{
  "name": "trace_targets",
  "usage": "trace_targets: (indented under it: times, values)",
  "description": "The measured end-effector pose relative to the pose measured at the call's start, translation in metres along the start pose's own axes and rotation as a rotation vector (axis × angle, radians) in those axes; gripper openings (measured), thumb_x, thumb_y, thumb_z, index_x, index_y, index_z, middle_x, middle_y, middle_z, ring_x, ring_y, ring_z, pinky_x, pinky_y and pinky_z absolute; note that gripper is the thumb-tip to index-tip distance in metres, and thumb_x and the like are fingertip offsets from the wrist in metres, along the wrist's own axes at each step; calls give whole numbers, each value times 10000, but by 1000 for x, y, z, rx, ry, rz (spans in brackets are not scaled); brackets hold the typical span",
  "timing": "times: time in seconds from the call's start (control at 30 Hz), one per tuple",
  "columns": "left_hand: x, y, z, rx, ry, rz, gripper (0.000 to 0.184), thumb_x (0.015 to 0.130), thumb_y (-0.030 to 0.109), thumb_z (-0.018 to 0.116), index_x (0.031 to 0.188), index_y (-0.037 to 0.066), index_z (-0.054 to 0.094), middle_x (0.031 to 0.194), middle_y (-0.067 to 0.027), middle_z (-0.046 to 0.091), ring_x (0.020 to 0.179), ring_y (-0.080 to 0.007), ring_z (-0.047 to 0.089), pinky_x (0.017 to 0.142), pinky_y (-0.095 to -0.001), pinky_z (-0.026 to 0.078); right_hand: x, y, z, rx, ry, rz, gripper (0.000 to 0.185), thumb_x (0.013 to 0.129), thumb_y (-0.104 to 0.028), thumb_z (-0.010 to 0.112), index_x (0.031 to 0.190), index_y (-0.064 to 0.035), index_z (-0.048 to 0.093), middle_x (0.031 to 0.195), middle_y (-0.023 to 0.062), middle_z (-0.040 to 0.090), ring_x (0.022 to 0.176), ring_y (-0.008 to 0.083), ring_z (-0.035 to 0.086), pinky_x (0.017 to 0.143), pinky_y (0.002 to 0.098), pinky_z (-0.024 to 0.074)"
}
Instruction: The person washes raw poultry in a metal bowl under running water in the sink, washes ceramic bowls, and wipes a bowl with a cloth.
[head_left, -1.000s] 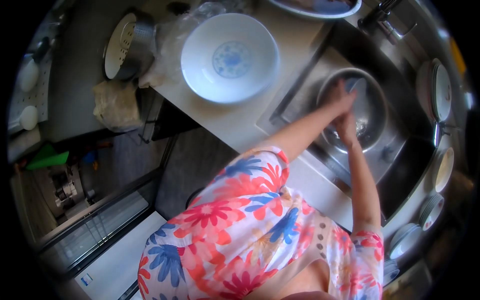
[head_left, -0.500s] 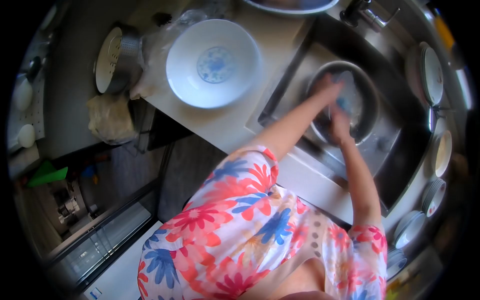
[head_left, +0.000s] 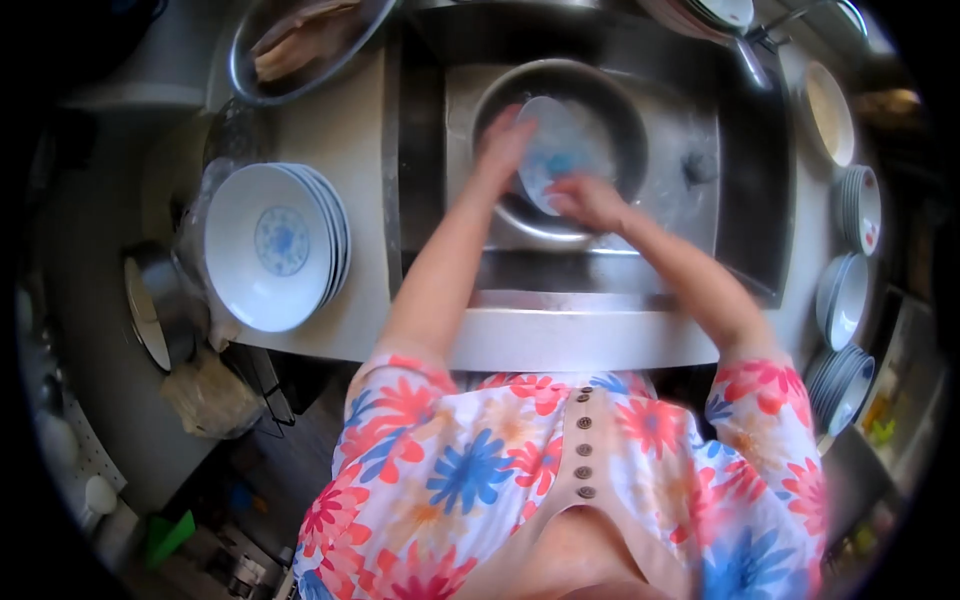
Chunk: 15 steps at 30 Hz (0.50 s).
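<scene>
My left hand point(head_left: 503, 150) is closed on the left rim of a white dish point(head_left: 537, 130), which tilts inside a large steel basin point(head_left: 622, 110). My right hand point(head_left: 592, 203) is curled at the dish's lower right edge, fingers closed on it. A blurred light-blue patch shows on or beside the dish between both hands; whether it is a pattern or a cloth is unclear. The basin holds what looks like cloudy water and stands in the steel sink point(head_left: 680, 230).
Left of the sink, a stack of white bowls point(head_left: 240, 230) stands on the counter point(head_left: 560, 340). Behind it is a metal bowl point(head_left: 240, 75) with pale food. More bowls point(head_left: 845, 300) and small stacked dishes point(head_left: 860, 210) line the right side. A pot point(head_left: 165, 310) stands far left.
The camera has swung, so the sink and basin appear further left and the bowl stack lower left. Both hands remain on the dish in the basin, now held a little further apart.
</scene>
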<state>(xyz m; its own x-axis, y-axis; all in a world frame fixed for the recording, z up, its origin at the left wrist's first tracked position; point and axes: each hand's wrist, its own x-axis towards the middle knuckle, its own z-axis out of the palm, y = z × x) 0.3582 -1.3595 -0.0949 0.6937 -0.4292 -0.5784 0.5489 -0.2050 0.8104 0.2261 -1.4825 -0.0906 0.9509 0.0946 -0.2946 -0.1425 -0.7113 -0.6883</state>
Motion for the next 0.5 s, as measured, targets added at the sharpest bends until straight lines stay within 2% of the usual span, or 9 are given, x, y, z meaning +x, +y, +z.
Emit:
trace_targets:
  times: [0.03, 0.1, 0.13, 0.17, 0.27, 0.33, 0.4, 0.43, 0.5]
  values:
    - [-4, 6, 0, 0, -62, -32, 539, 743, 218, 556, 1239, 98, 384, 1193, -136, 449, 1064, -276, 447, 810, -396, 412, 1, 5, -4, -151, -6, -12, 191, 733, -209, 561, 906, -149, 613, 1017, 50, 532, 975, 237, 467, 814, 368, 398]
    - [-16, 23, 3, 40, -60, -203, 573, 730, 201, 554, 1262, 141, 348, 1209, -151, 418, 1053, -334, 433, 760, -490, 414, 12, 17, -17, -455, -22, -41, 175, 694, -179, 560, 861, -154, 606, 1064, 60, 494, 1049, 289, 418, 829, 435, 389]
    - [-20, 28, 2, 60, -55, -288, 593, 724, 193, 553, 1274, 162, 330, 1217, -159, 402, 1048, -364, 426, 735, -537, 415, 19, 15, -21, -484, 106, 59, 170, 689, -167, 551, 851, -138, 590, 1061, 54, 471, 1058, 284, 407, 815, 462, 390]
    - [-7, 18, -5, -50, -95, -356, 657, 692, 136, 522, 1296, 220, 278, 1232, -176, 363, 1029, -426, 405, 648, -628, 395, 30, 27, -24, -675, 180, -54, 180, 689, -162, 549, 863, -130, 579, 1018, 60, 484, 1020, 282, 426, 794, 450, 404]
    - [-15, 31, -5, 50, -129, -286, 616, 648, 143, 481, 1250, 167, 351, 1015, -142, 506, 786, -341, 561, 469, -491, 490, 59, 16, -58, -263, 542, -86, 180, 661, -78, 564, 841, -79, 569, 927, 91, 514, 916, 284, 468, 756, 394, 417]
    - [-26, 41, 6, 327, -136, -89, 560, 628, 132, 481, 1186, 155, 448, 976, -156, 548, 835, -302, 564, 635, -431, 488, 66, -11, -84, -134, 545, -281, 219, 661, -50, 547, 877, -78, 575, 942, 102, 531, 901, 293, 478, 771, 382, 411]
    - [-17, 39, 13, 715, -111, 185, 522, 625, 129, 483, 1147, 151, 494, 969, -169, 568, 873, -289, 563, 744, -385, 463, 74, -18, -86, -202, 405, -413, 241, 670, -48, 531, 906, -69, 574, 996, 104, 525, 920, 293, 473, 784, 356, 405]
    - [-23, 45, 20, 826, -28, 171, 484, 622, 123, 489, 1103, 150, 533, 978, -175, 576, 935, -286, 545, 834, -324, 402, 78, -20, -89, -232, 281, -380, 279, 685, -54, 504, 953, -57, 582, 990, 113, 550, 922, 273, 501, 802, 319, 402]
    - [-30, 51, 23, 864, -11, 197, 485, 623, 124, 494, 1105, 153, 532, 1004, -172, 566, 951, -307, 533, 826, -343, 406, 82, -20, -105, 69, 15, -226, 301, 698, -75, 500, 987, -54, 582, 975, 106, 571, 903, 230, 524, 794, 295, 409]
